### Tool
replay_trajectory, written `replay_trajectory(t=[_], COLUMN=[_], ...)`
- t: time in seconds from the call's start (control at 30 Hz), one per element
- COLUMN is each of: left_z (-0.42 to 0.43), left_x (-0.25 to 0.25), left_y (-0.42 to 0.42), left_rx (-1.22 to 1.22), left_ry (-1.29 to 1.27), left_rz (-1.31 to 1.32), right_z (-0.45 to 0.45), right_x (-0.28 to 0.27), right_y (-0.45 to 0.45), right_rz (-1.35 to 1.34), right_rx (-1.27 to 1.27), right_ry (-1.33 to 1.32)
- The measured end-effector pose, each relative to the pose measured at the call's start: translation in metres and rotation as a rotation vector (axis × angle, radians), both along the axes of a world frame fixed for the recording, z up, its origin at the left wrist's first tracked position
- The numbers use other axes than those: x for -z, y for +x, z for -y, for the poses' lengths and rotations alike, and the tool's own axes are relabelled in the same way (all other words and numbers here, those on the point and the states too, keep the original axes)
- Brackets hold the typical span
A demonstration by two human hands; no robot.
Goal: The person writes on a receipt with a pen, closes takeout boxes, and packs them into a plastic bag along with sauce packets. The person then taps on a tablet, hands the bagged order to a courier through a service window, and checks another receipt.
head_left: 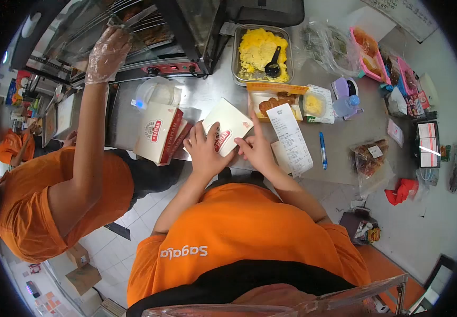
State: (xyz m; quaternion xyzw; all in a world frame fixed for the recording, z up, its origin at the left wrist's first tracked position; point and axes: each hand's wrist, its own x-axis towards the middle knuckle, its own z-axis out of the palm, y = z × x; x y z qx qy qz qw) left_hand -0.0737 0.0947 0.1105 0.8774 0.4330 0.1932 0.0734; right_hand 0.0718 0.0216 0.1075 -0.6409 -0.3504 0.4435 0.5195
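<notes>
A closed white carton (227,119) with a red label lies on the steel counter in front of me. My left hand (208,149) rests on its left side with the fingers spread. At its right edge is my right hand (259,150), index finger stretched out along the edge and the other fingers partly bent. Left of the carton stand other white and red boxes (157,132). Just right of my right hand, a printed receipt (291,138) lies partly over an open box of fried food (277,100). A small tub of yellow food (314,104) sits beside that box.
A metal tray of yellow food (263,50) with a black scoop is at the back. A co-worker's gloved hand (109,53) reaches into the glass cabinet (170,66) at left. Rightward are a blue pen (323,150), a bagged item (371,158) and pink baskets (368,55).
</notes>
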Motion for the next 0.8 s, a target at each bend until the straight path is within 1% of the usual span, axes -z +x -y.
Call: replay_trajectory(t=[0.07,0.1,0.13,0.17,0.2,0.23,0.27,0.37,0.4,0.47,0.5,0.57,0.6,0.63,0.7,0.73,0.77,0.8], left_z=[0.000,-0.001,-0.003,-0.004,-0.003,-0.001,0.000,-0.003,-0.014,-0.033,-0.041,-0.049,-0.055,-0.059,-0.054,-0.053,-0.055,-0.059], left_x=[-0.001,0.004,0.013,0.020,0.017,0.012,0.010,0.021,0.028,0.015,0.010,0.006,0.013,0.021,0.014,0.011,0.017,0.034], left_y=[-0.008,-0.013,-0.018,-0.023,-0.025,-0.025,-0.026,-0.035,-0.044,-0.063,-0.074,-0.098,-0.116,-0.129,-0.134,-0.136,-0.141,-0.146], left_rx=[0.009,0.020,0.035,0.051,0.034,0.016,-0.003,-0.016,0.145,0.157,0.163,-0.137,-0.285,-0.432,-0.646,-0.733,-0.757,-0.778], left_ry=[-0.006,-0.099,-0.193,-0.287,-0.357,-0.426,-0.493,-0.371,-0.380,-0.101,0.039,0.193,0.219,0.246,-0.294,-0.580,-0.660,-0.742], left_rz=[0.059,0.156,0.252,0.349,0.330,0.311,0.293,0.142,0.394,0.389,0.384,0.455,0.449,0.442,0.911,1.133,1.200,1.266], right_z=[0.001,0.001,0.001,0.000,-0.002,-0.004,-0.002,-0.005,-0.008,-0.015,-0.019,-0.020,-0.022,-0.029,-0.057,-0.078,-0.104,-0.134], right_x=[0.002,0.006,0.015,0.031,0.050,0.054,0.056,0.058,0.066,0.117,0.132,0.116,0.101,0.081,0.047,0.046,0.046,0.049], right_y=[-0.007,-0.010,-0.010,-0.012,-0.015,-0.018,-0.019,-0.026,-0.031,-0.029,-0.027,-0.037,-0.043,-0.047,-0.058,-0.063,-0.068,-0.072], right_rz=[0.121,0.181,0.364,0.293,0.223,0.154,-0.053,-0.463,-0.554,-0.376,-0.287,0.185,0.423,0.539,0.765,0.790,0.814,0.651], right_rx=[0.055,0.082,0.100,0.114,0.128,0.140,0.099,0.138,0.189,0.191,0.194,0.211,0.218,0.142,-0.010,-0.110,-0.207,-0.262], right_ry=[0.042,0.061,0.067,0.106,0.145,0.185,0.072,-0.070,-0.013,0.020,0.038,0.052,0.061,0.145,0.313,0.313,0.312,0.177])
